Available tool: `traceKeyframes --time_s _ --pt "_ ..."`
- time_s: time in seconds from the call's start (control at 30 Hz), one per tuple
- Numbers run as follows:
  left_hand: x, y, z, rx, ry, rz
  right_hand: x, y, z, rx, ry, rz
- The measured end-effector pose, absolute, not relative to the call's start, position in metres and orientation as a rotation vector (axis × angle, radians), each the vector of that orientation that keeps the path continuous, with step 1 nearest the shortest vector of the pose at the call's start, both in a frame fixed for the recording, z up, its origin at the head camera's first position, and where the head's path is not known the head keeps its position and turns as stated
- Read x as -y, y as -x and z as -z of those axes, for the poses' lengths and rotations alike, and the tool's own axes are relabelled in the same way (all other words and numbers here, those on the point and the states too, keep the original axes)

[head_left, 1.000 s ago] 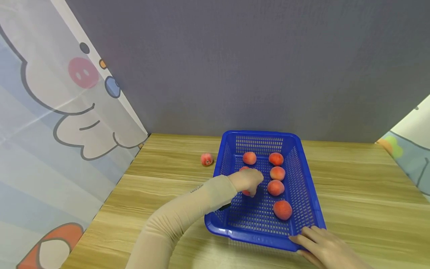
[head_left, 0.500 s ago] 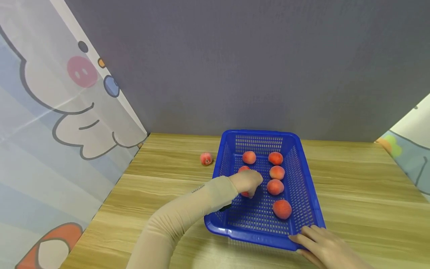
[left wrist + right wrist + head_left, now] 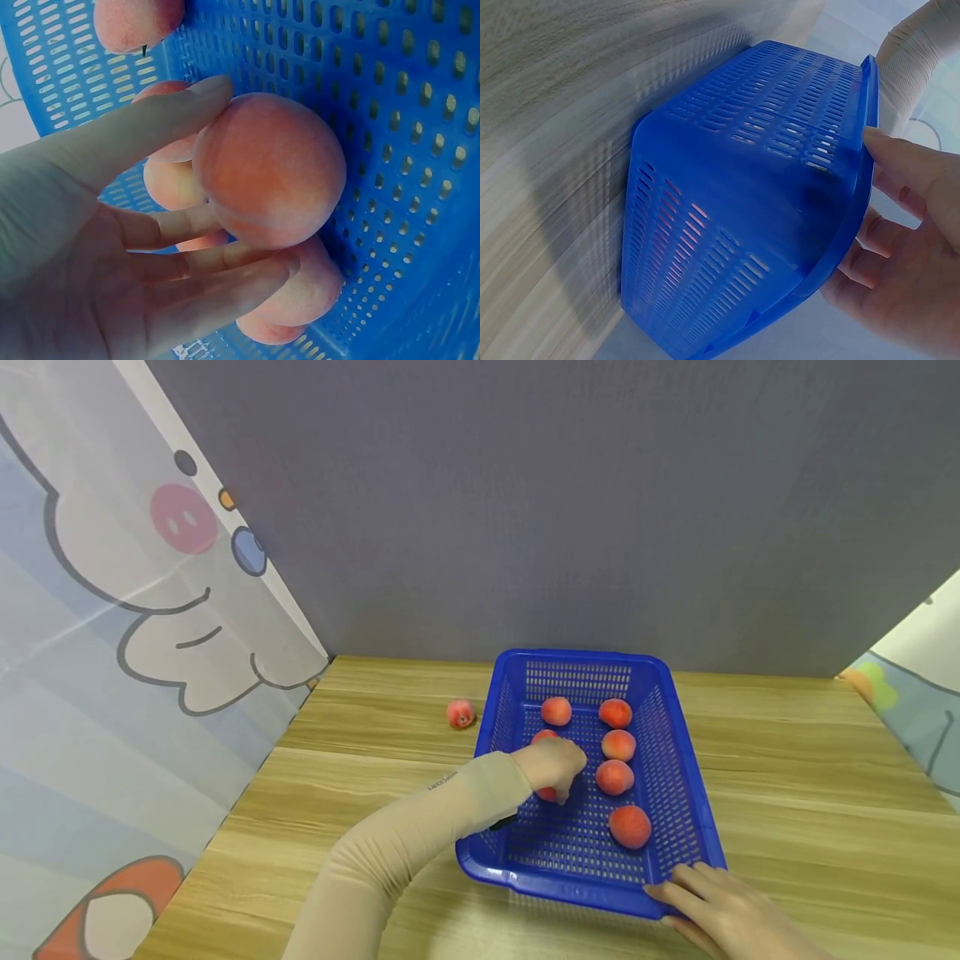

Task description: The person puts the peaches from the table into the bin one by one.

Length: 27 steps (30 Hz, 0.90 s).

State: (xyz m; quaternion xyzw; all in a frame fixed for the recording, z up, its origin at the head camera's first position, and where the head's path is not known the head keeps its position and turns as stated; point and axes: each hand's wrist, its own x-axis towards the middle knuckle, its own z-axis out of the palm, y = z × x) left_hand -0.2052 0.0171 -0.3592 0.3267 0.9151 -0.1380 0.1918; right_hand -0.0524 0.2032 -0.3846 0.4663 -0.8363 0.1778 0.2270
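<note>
In the head view a blue perforated plastic basket [image 3: 577, 893] holds several red-orange peaches. My left hand [image 3: 557, 766] reaches into its left half, palm turned down. The left wrist view shows that hand's thumb and fingers gripping a round peach [image 3: 274, 171], with more peaches lying behind it. From above, the hand partly covers the peaches on that side. A column of peaches [image 3: 615, 777] lies along the right half. At the near right corner my right hand [image 3: 723, 906] holds the basket's rim, thumb on the outside in the right wrist view [image 3: 915, 225].
One more peach [image 3: 461, 714] lies on the wooden table [image 3: 360, 727], left of the basket. A grey panel [image 3: 555, 510] stands behind the table. A patterned curtain [image 3: 112, 635] hangs on the left, and another printed cloth [image 3: 915, 710] is at the right edge.
</note>
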Motion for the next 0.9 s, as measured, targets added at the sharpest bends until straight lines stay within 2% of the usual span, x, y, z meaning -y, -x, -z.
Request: traceKeyframes --time_s 0.5,0.9 --pt "-0.012 0.203 0.335 -2.616 -0.999 0.323 -0.203 0.053 0.386 2.292 -1.283 -0.494" --pt "-0.002 0.201 0.301 -2.695 -1.114 0.263 -0.203 0.053 0.386 2.306 -1.278 -0.481"
